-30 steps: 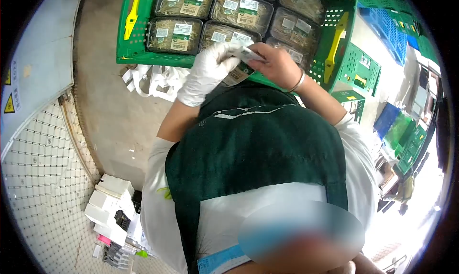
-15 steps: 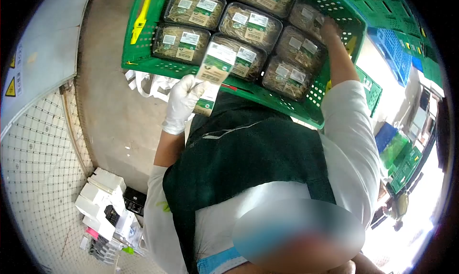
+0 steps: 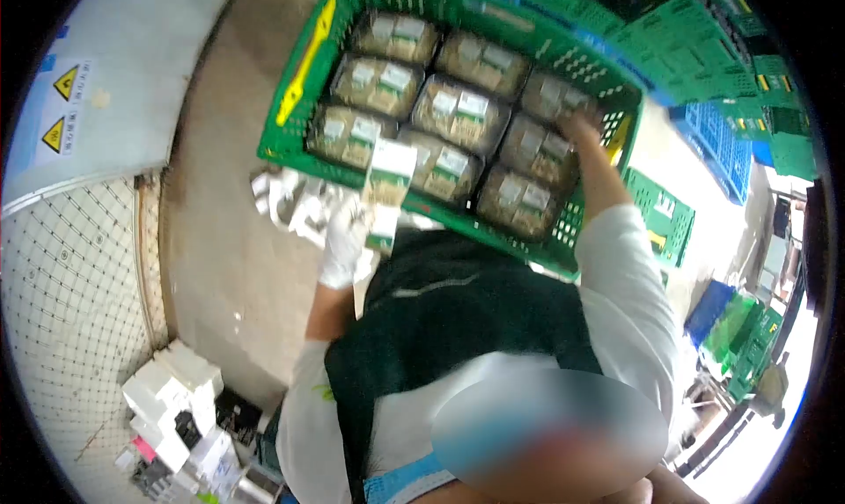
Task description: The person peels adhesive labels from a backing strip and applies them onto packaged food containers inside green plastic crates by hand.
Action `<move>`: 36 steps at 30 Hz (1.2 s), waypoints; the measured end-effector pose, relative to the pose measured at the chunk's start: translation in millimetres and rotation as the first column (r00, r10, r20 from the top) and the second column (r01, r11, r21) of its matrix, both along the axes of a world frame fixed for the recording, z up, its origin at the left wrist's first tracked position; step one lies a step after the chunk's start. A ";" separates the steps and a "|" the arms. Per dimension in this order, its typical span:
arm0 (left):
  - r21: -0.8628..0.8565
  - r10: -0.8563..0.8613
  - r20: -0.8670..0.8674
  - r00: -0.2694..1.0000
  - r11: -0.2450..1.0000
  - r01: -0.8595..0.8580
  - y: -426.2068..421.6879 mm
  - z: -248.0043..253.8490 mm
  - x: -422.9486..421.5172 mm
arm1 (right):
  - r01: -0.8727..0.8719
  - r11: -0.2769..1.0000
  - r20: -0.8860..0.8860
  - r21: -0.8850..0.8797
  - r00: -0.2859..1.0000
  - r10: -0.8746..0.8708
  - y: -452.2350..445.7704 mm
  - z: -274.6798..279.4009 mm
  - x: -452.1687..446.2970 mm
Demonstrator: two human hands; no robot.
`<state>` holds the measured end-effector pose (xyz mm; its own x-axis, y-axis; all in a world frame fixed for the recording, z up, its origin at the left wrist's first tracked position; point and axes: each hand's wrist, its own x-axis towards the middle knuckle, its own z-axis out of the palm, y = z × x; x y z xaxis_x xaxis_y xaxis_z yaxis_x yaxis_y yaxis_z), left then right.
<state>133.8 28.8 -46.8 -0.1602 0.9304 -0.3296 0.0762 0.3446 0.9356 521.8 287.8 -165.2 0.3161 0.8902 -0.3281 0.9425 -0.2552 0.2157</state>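
White-gloved left hand pinches labels jutting beyond it; right hand, grip unclear.

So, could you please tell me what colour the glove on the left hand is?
The glove is white, showing best in the head view.

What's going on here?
A person is at a green crate of clear-lidded trays, most with visible labels. The gloved left hand holds a strip of labels beside the crate's near edge. The bare right hand is inside the crate, at the far tray of the right-hand row; blur hides whether it's touching the lid.
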 end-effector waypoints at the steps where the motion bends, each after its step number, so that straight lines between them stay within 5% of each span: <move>1: 0.045 -0.019 0.002 1.000 0.999 0.018 -7.2 -2.0 3.6 | -0.070 0.989 -0.143 -0.133 0.988 0.050 -4.8 24.0 -15.9; 2: 0.101 -0.011 0.070 0.997 0.995 0.004 -12.3 10.2 13.7 | -0.192 0.975 -0.065 0.116 0.978 0.200 -18.9 17.8 -33.0; 3: 0.139 -0.019 0.142 0.990 0.990 -0.001 -17.9 17.9 22.6 | -0.253 0.967 -0.418 0.008 0.878 0.233 -33.2 57.7 -56.7; 4: 0.086 0.020 0.306 0.952 0.995 -0.049 -24.4 27.0 33.8 | -0.206 0.954 -0.783 0.217 0.548 0.296 -57.6 59.9 -78.4; 5: 0.159 -0.046 0.237 0.970 0.987 0.008 -32.4 27.0 38.2 | -0.245 0.952 -0.929 0.184 0.273 0.250 -93.1 91.9 -102.7; 6: 0.223 -0.108 0.156 0.982 0.972 0.071 -41.0 24.7 40.5 | -0.330 0.927 -0.984 0.178 -0.043 0.173 -132.1 131.1 -122.9; 7: 0.170 -0.108 0.262 0.959 0.983 0.065 -52.3 25.7 45.9 | -0.405 0.872 -0.961 0.274 -0.089 0.261 -164.8 158.2 -136.1; 8: 0.289 -0.101 0.097 0.990 0.955 0.069 -60.1 44.7 57.0 | -0.475 0.798 -0.927 0.371 -0.139 0.348 -190.6 179.8 -142.2; 10: 0.348 -0.131 0.049 0.990 0.932 0.106 -81.4 48.6 58.7 | -0.556 0.720 -0.879 0.415 -0.042 0.474 -229.4 210.3 -144.1; 11: 0.378 -0.173 0.068 0.983 0.916 0.135 -89.8 41.4 56.8 | -0.520 0.672 -0.835 0.527 -0.173 0.522 -242.9 199.6 -141.5; 12: 0.232 -0.202 -0.167 0.965 0.943 0.238 -100.5 43.1 50.0 | -0.545 0.704 -0.866 0.456 -0.089 0.492 -260.0 213.3 -137.3; 14: 0.387 -0.168 -0.138 0.976 0.898 0.210 -126.3 27.5 52.3 | -0.479 0.713 -0.852 0.512 -0.178 0.493 -291.5 203.8 -133.3; 16: 0.244 -0.292 -0.217 0.931 0.907 0.342 -160.1 45.3 50.3 | -0.531 0.681 -0.852 0.505 -0.180 0.492 -330.3 207.8 -133.2; 17: 0.337 -0.273 -0.109 0.956 0.894 0.293 -177.0 46.6 52.9 | -0.561 0.696 -0.874 0.447 -0.108 0.474 -352.5 216.2 -133.4; 20: 0.215 -0.166 0.058 0.985 0.965 0.150 -225.9 45.0 55.7 | -0.579 0.688 -0.881 0.437 -0.123 0.457 -398.6 216.8 -134.0; 22: 0.212 -0.203 -0.231 0.952 0.944 0.252 -245.8 29.9 58.0 | -0.581 0.665 -0.843 0.468 -0.068 0.534 -419.9 212.6 -130.2; 25: 0.207 -0.310 -0.128 0.942 0.920 0.331 -267.4 44.7 80.7 | -0.562 0.738 -0.751 0.374 0.283 0.596 -450.9 206.3 -119.8; 26: 0.122 -0.368 -0.030 0.929 0.921 0.369 -271.9 60.4 88.9 | -0.510 0.773 -0.773 0.377 0.286 0.566 -461.2 210.9 -113.6; 27: 0.101 -0.491 -0.145 0.859 0.856 0.507 -269.8 45.2 86.4 | -0.503 0.746 -0.762 0.437 0.234 0.604 -466.5 202.1 -104.5; 28: 0.126 -0.437 -0.086 0.896 0.887 0.445 -274.6 93.3 104.3 | -0.493 0.713 -0.743 0.498 0.182 0.644 -471.4 197.1 -95.4; 30: 0.295 -0.424 -0.059 0.904 0.857 0.422 -275.9 85.3 129.9 | -0.467 0.735 -0.752 0.492 0.197 0.629 -483.9 195.7 -74.3; 31: 0.326 -0.402 0.275 0.874 0.894 0.308 -276.9 85.6 156.1 | -0.411 0.736 -0.763 0.538 0.134 0.632 -490.0 196.4 -63.0; 36: 0.336 -0.429 0.134 0.893 0.868 0.366 -262.4 67.8 251.5 | -0.214 0.819 -0.778 0.533 0.256 0.574 -516.4 197.6 32.9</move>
